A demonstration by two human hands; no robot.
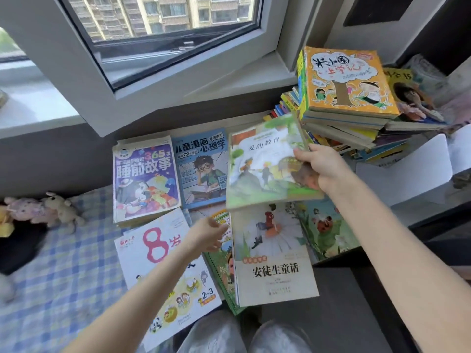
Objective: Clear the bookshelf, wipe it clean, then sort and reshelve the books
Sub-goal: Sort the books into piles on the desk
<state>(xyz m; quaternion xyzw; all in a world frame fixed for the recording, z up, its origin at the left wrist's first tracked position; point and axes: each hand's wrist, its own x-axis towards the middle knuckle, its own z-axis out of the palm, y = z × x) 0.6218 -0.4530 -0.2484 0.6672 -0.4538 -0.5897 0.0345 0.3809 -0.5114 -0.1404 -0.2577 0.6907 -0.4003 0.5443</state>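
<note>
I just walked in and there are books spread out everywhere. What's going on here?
A person is sorting children's books by the window. Their right hand holds a green-covered book by its right edge, above other books laid flat on a checked cloth. The left hand hovers over those flat books with loosely curled fingers and holds nothing. A tall stack topped by an orange book stands to the right.
</note>
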